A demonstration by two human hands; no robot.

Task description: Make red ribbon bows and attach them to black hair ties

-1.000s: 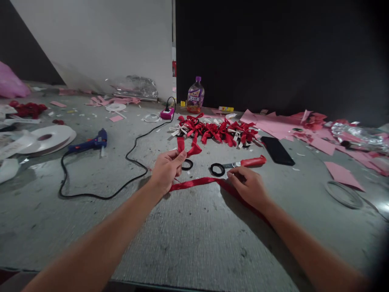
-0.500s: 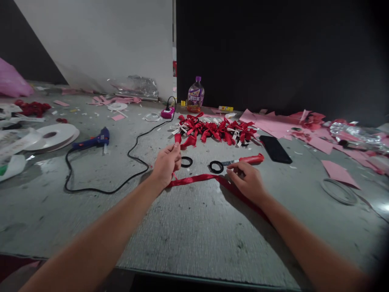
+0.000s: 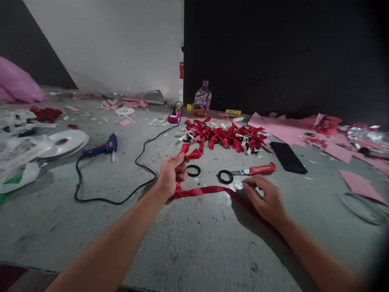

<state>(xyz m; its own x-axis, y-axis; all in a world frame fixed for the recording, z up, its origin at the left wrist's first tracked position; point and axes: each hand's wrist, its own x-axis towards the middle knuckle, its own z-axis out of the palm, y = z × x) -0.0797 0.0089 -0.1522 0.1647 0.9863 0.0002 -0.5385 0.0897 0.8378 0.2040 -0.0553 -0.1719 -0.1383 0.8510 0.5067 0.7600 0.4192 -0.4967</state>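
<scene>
My left hand (image 3: 172,175) is closed on a red ribbon (image 3: 200,190), whose looped end sticks up past the thumb and fingers. The rest of the ribbon runs right across the table and passes under my right hand (image 3: 266,198). That hand hovers with bent fingers, thumb and fingers slightly apart, and nothing shows between them. Just beyond its fingertips lies a red-handled knife (image 3: 261,168), its blade end beside a black ring (image 3: 225,177). A second black ring (image 3: 193,170) lies right of my left hand, partly hidden by it.
Behind the rings sits a heap of red and white ribbon bows (image 3: 225,136). A phone (image 3: 288,157) and pink paper (image 3: 282,129) lie right. At left are a blue glue gun (image 3: 101,147) with a trailing black cord (image 3: 106,201) and a white ribbon spool (image 3: 71,142). A bottle (image 3: 202,99) stands behind.
The view has shifted, so the table's things appear further right and lower. My right hand has drawn back slightly to the right, away from the black ring. My left hand keeps the ribbon.
</scene>
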